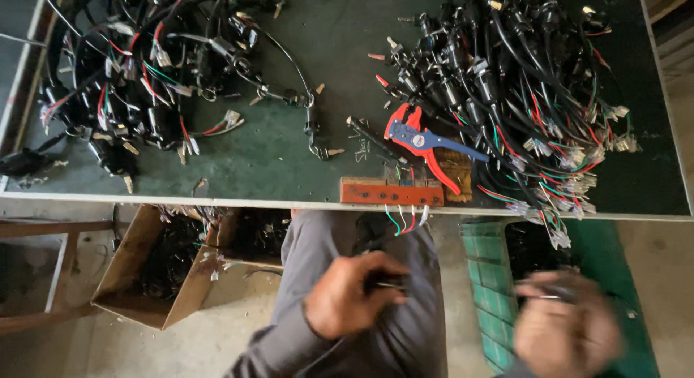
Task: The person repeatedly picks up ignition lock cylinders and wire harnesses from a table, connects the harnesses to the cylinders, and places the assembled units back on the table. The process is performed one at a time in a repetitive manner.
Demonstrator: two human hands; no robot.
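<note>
My left hand is below the table edge, over my lap in grey trousers, closed around a small dark part with a metal tip. My right hand is blurred at the lower right, closed on a thin dark item; what it is I cannot tell. On the dark green table above lie a red-and-blue wire stripper and a red wooden block with coloured wires hanging from its front. Heaps of black wired switches sit at the right and left of the table.
Under the table stands an open cardboard box holding black wired parts. A green plastic crate is at the right, beneath the table edge. A wooden frame stands at the far left on the concrete floor.
</note>
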